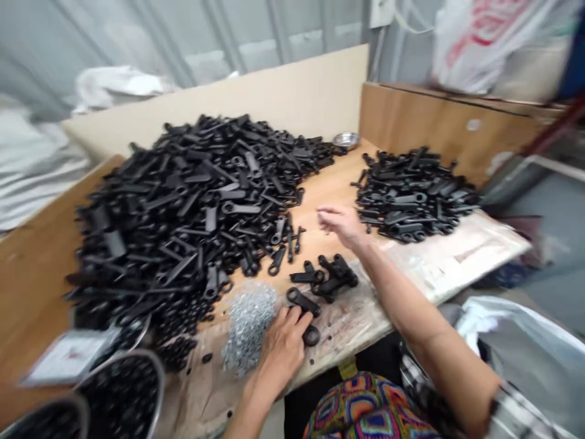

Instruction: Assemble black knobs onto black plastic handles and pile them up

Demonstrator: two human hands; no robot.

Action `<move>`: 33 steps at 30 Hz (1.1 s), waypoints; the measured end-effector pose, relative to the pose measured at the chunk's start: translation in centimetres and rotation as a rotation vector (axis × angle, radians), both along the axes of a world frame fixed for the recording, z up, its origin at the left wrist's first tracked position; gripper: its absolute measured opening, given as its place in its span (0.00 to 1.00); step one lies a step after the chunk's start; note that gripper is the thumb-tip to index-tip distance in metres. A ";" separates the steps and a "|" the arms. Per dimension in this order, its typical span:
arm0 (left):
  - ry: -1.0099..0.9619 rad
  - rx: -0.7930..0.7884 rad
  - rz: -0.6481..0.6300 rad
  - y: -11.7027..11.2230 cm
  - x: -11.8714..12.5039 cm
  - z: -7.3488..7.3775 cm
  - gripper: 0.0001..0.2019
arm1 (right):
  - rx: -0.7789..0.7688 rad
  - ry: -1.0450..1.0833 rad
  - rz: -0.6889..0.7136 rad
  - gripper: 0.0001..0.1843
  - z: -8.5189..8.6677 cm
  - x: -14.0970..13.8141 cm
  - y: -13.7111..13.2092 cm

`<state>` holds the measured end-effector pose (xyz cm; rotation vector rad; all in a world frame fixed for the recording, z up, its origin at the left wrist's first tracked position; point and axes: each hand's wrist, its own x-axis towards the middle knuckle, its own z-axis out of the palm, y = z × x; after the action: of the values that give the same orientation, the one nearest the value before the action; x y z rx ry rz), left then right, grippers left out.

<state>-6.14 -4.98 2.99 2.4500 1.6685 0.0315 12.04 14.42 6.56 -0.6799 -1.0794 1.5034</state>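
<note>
My left hand [283, 341] rests low on the table with its fingers curled over a black plastic lever with a ringed end [301, 300]. A round black ringed end [311, 336] shows beside those fingers; whether it belongs to another lever is hidden. Against that hand lies a heap of small silvery metal pieces [249, 323], too fine to name. Over bare wood, my right hand [340, 222] is raised with fingers loosely bent and apart, slightly blurred, and nothing visible in it. Just below it sits a small cluster of black levers [326, 277].
A large pile of black levers [196, 195] covers the left; a smaller pile [411, 195] lies right. Bowls of small black pieces [121, 390] stand front left. A metal dish [346, 141] sits at the back. Wooden boards [411, 122] wall the table.
</note>
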 end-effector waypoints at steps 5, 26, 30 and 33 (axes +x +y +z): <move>0.130 0.065 -0.090 1.7 1.9 0.2 0.16 | 0.113 0.003 0.179 0.13 0.0 -2.1 -1.7; -1.817 -0.123 0.536 12.1 1.3 3.8 0.20 | 0.042 -0.085 0.505 0.13 0.3 -1.7 -3.6; -1.802 -0.076 0.538 11.2 0.4 2.2 0.20 | -0.007 -0.172 0.544 0.12 0.0 -2.1 -3.8; -1.842 -0.024 0.546 10.4 -0.4 2.3 0.17 | -0.132 -0.161 0.514 0.13 -0.6 -2.7 -3.5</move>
<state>-6.57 5.44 5.26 0.8030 1.0739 1.6175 9.35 10.89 5.94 -0.6515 -1.3557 1.9985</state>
